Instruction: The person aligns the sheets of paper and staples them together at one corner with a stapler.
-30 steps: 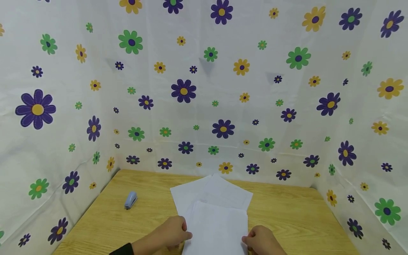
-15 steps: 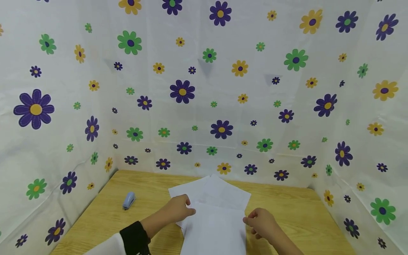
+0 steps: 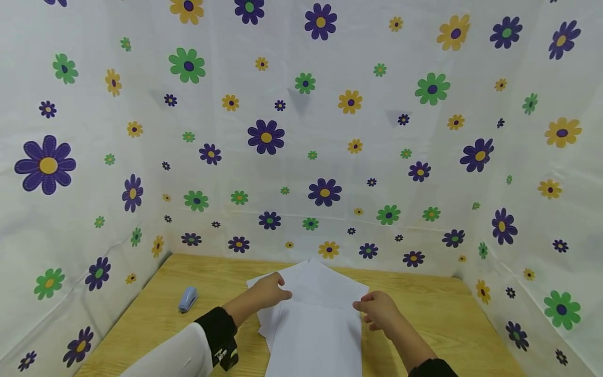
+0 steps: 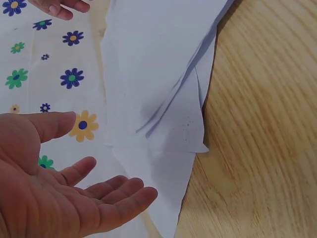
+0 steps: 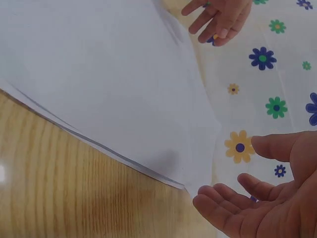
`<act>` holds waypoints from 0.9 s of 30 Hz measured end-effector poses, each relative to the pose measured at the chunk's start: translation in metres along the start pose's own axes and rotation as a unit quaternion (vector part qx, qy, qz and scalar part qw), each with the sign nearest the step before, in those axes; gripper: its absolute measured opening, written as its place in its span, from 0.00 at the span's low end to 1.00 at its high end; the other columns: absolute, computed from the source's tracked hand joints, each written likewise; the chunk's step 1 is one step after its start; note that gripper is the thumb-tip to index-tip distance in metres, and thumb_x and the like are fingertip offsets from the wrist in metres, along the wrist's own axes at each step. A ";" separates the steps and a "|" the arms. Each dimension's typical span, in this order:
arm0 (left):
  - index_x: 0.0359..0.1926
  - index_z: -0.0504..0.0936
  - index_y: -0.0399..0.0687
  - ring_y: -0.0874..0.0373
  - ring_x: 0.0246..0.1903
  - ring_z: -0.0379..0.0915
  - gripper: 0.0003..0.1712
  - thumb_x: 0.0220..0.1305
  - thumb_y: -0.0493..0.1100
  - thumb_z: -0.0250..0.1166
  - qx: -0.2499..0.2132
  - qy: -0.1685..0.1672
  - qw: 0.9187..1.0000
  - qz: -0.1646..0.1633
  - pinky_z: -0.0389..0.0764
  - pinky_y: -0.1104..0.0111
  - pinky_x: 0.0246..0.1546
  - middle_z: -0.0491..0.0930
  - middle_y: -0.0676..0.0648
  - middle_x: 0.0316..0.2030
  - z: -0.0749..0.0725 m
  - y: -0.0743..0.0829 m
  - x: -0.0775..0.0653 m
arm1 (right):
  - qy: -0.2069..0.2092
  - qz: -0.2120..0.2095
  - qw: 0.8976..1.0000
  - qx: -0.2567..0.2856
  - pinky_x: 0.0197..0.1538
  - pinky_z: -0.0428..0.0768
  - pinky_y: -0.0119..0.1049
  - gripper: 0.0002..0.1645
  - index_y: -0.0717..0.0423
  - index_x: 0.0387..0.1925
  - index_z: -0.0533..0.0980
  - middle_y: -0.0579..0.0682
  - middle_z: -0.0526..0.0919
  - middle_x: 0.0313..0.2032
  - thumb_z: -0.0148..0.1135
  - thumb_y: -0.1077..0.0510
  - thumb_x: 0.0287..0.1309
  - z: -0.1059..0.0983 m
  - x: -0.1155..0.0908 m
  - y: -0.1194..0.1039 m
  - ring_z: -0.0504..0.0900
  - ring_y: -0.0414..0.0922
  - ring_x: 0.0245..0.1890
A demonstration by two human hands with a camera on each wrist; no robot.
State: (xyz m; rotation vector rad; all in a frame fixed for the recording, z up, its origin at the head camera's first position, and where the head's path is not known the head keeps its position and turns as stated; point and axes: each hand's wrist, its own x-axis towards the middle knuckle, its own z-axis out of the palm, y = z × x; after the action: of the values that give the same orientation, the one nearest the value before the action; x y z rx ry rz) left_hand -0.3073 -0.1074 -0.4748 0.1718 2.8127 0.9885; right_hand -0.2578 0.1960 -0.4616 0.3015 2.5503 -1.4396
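Note:
White sheets of paper (image 3: 315, 340) lie in a loose, uneven stack on the table, the back ones fanned out with their corners pointing away. Over the left side of the stack is my left hand (image 3: 269, 291), its thumb held apart from lightly bent fingers. My right hand (image 3: 380, 310) hovers by the right edge, at about the same depth. In the left wrist view, several sheet edges (image 4: 171, 96) show out of line, and nothing lies between the left thumb and fingers. The right wrist view shows the right fingers (image 5: 218, 203) loose and holding nothing, close to a paper corner.
A small light-blue stapler (image 3: 188, 299) stands on the wooden table (image 3: 424, 335), left of the paper. White cloth (image 3: 292, 167) with purple, green and yellow flowers hangs around the back and both sides, right at the table's edges.
Both hands have moved away from the person along the paper's sides, from its near part to the far end. The right fingers have come off the sheet's edge. The stapler stays put.

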 end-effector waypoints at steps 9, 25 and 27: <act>0.56 0.76 0.36 0.45 0.49 0.79 0.26 0.67 0.49 0.69 -0.018 -0.010 1.000 -0.017 0.81 0.49 0.51 0.81 0.39 0.51 0.009 -0.009 0.025 | 0.030 0.022 0.999 0.001 0.56 0.80 0.59 0.33 0.71 0.59 0.71 0.68 0.78 0.54 0.69 0.51 0.63 0.002 0.015 0.000 0.78 0.64 0.53; 0.52 0.78 0.34 0.48 0.43 0.78 0.21 0.67 0.46 0.69 -0.017 0.015 0.999 -0.036 0.83 0.52 0.49 0.81 0.40 0.44 0.018 -0.007 0.037 | 0.039 0.097 0.994 0.039 0.57 0.78 0.54 0.41 0.70 0.67 0.60 0.70 0.72 0.60 0.68 0.52 0.64 0.014 0.035 0.007 0.74 0.64 0.53; 0.52 0.78 0.35 0.48 0.43 0.78 0.21 0.67 0.46 0.69 -0.020 0.018 0.999 -0.036 0.83 0.52 0.49 0.81 0.41 0.45 0.020 -0.007 0.038 | 0.039 0.097 0.994 0.042 0.56 0.78 0.53 0.41 0.70 0.68 0.60 0.70 0.72 0.60 0.68 0.52 0.64 0.015 0.035 0.007 0.74 0.64 0.52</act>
State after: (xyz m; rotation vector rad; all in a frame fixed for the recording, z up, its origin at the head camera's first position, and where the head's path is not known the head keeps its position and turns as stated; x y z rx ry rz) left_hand -0.3412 -0.0948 -0.4986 0.0470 2.8067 1.0401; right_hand -0.2886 0.1894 -0.4842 0.6115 2.4423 -1.4908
